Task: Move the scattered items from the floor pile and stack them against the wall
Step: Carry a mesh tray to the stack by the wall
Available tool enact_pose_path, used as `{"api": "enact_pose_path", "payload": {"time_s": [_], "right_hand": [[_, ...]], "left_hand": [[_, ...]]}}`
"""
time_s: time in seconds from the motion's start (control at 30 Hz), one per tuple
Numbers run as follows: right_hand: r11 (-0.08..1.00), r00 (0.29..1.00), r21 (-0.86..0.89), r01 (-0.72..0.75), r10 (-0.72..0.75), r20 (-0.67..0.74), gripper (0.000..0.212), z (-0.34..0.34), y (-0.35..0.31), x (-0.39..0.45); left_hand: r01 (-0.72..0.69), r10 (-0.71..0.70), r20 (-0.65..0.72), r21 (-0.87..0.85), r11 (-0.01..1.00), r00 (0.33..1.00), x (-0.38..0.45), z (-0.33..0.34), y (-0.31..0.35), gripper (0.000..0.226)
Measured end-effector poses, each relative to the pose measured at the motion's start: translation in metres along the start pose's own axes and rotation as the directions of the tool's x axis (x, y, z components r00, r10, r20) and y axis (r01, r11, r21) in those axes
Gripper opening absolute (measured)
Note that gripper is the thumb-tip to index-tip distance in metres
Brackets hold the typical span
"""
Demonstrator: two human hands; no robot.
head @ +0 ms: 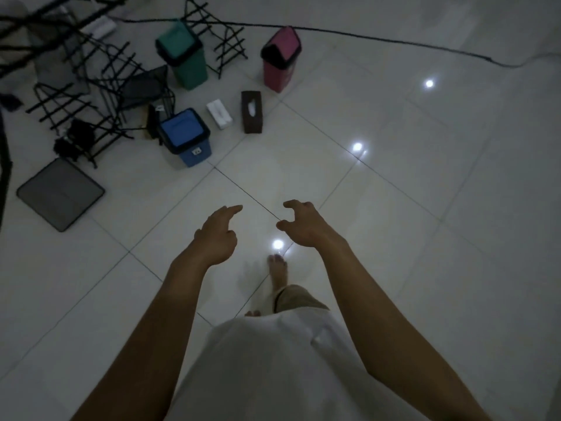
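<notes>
Across the pale tiled floor (pixel 425 208) the pile lies up and to the left, well apart from both hands. Largest in it are the black wire racks (pixel 91 86), tangled together at the far left, with a flat mesh tray (pixel 60 197) lying nearest the person. Then come three small swing-lid bins: the green bin (pixel 185 56) and pink bin (pixel 280 60) farther off, the blue bin (pixel 186 136) closer. Smallest are a brown tissue box (pixel 252 112) and a white box (pixel 219 113), side by side between the blue and pink bins. A black cable (pixel 394 41) runs along the floor beyond them.

No wall or stack shows, so how much has been moved cannot be told. The step in hand looks like the approach to the pile, with nothing picked up. The next move probably calls for stepping closer and bending to one of the near items, perhaps the blue bin or the boxes.

The left hand (pixel 217 235) holds nothing, forefinger extended, other fingers loosely curled. The right hand (pixel 303 224) is also empty, its fingers half bent like a claw, touching nothing.
</notes>
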State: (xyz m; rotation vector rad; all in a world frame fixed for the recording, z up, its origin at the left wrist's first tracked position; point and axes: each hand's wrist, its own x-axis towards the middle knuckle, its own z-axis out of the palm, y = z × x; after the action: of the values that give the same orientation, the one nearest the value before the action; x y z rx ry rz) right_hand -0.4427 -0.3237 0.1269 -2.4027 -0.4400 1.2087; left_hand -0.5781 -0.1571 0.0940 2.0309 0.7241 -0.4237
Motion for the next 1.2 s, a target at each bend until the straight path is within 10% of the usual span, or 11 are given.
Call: {"api": "enact_pose_path", "payload": {"time_s": [0.43,1.2], "right_hand": [[0.918,0.943,-0.279,0.284,-0.215,0.253,0.065,-0.011,-0.145,0.12],[0.85,0.871,-0.356,0.387,-0.211,0.444,0.064,0.243,-0.411,0.218]], "left_hand": [[0.157,-0.225,-0.215,-0.291,0.944,0.95,0.037,-0.08,-0.036,0.062],[0.332,-0.39,-0.162,-0.295,0.896,0.907,0.03,-0.304,-0.304,0.06]]}}
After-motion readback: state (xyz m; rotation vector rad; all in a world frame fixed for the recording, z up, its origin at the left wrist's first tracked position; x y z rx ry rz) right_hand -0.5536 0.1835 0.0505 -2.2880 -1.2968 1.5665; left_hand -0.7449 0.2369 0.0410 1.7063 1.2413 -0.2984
